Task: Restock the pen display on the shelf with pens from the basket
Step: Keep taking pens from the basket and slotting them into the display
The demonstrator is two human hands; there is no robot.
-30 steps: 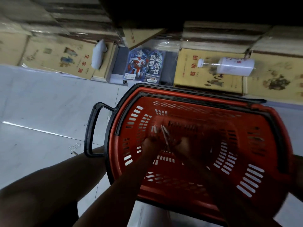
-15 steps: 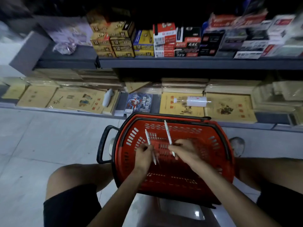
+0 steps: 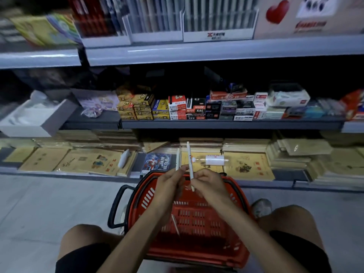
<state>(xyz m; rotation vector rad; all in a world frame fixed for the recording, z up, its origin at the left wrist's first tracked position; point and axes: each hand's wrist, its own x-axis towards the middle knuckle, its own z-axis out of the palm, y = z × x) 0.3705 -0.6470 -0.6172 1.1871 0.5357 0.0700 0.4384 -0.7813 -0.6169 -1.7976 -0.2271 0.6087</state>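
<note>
A red plastic basket (image 3: 232, 251) sits on the floor between my knees, with one white pen (image 3: 175, 224) lying inside it. My left hand (image 3: 169, 184) holds a white pen (image 3: 177, 158) upright above the basket's far rim. Close beside it, my right hand (image 3: 208, 182) pinches a second white pen (image 3: 190, 162), also pointing up. The pen display (image 3: 218, 18), clear racks full of pens, stands on the top shelf (image 3: 197, 52) well above both hands.
The middle shelf (image 3: 216, 124) carries rows of small stationery boxes. On the bottom shelf lie yellow workbooks (image 3: 94, 160), a comic pack (image 3: 156, 161) and a white bottle (image 3: 213, 160) on its side. Grey tiled floor (image 3: 49, 203) lies to the left.
Both hands came up out of the basket, each with a white pen, and now sit above its far rim. The view tilted up, bringing the top shelf and pen display into sight.
</note>
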